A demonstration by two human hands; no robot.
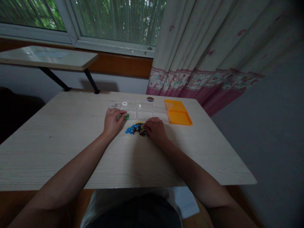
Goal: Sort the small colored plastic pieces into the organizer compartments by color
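Note:
My left hand (113, 122) rests at the near left corner of a clear compartment tray (144, 113). Its thumb and index finger curl towards each other over small green pieces (127, 116); whether they grip anything is hard to see. Just right of centre, my right hand (156, 129) has its fingertips drawn together at the right side of a pile of small pieces (136, 128). Blue, dark brown, black and some yellow pieces make up this pile, which lies on the table in front of the tray. My fingers hide its right end.
An orange lid (179, 112) lies at the tray's right end. Behind the tray is a dark round spot (150, 99) on the pale wooden table (71, 142). A raised shelf (59, 58) on black legs stands back left. A curtain (190, 57) hangs behind the right side.

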